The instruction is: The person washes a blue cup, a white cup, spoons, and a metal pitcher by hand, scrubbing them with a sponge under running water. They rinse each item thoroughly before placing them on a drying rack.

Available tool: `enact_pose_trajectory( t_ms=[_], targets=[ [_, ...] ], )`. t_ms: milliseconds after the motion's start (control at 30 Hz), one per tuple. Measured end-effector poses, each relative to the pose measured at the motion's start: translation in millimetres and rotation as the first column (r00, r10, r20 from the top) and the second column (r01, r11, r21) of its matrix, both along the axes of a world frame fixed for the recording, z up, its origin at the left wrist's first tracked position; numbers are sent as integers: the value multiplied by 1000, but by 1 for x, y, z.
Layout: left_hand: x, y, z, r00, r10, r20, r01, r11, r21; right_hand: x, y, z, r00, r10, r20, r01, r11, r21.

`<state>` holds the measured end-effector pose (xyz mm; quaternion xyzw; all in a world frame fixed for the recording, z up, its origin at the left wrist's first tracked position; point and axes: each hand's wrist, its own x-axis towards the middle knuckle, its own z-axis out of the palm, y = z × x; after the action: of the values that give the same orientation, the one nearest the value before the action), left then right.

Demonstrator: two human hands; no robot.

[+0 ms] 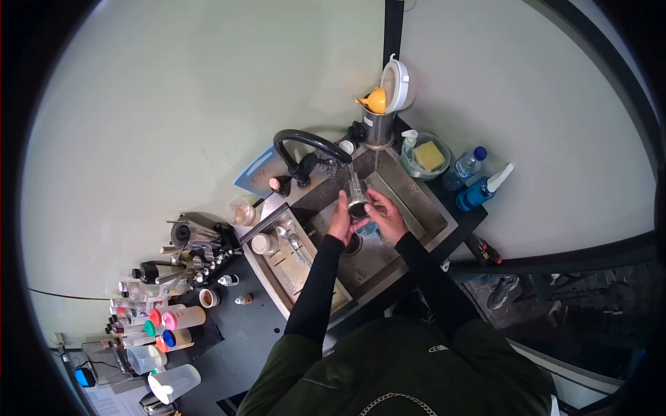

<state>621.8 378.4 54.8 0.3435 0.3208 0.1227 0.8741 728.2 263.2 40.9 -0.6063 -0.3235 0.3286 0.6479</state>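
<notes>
Water runs from the black faucet [312, 139] onto a small metal cup [357, 201] above the sink [416, 201]. My left hand [340, 220] is closed around the cup's left side. On the other side, my right hand [388, 216] has its fingers on the cup. The cup's dark end faces me. Below my hands, something light blue [369, 229] shows in part inside the basin. Left of the basin is a drying tray [277, 267] with spoons [297, 246] and a white cup [262, 244] on it.
A clear tub [435, 168] holds a yellow sponge [429, 156]. Beside it stand a water bottle [466, 168] and a blue spray bottle [475, 194]. A metal container [378, 130] with a yellow funnel [375, 101] is behind the sink. Several squeeze bottles [184, 317] stand at left.
</notes>
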Motion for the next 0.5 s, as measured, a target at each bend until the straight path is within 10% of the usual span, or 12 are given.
enact_pose_trajectory(
  t_ms=[133, 267, 500],
  targets=[
    [-5, 12, -11, 980, -88, 177, 145, 928, -342, 10, 1, 14, 860, -110, -499, 39, 988, -150],
    [-4, 13, -24, 958, 33, 285, 153, 782, -604, 12, 12, 17, 943, -42, -329, -41, 970, -241],
    [-21, 8, -14, 969, -69, 238, 163, 902, -401, 5, 2, 18, 846, -23, -533, -78, 983, -167]
  ],
)
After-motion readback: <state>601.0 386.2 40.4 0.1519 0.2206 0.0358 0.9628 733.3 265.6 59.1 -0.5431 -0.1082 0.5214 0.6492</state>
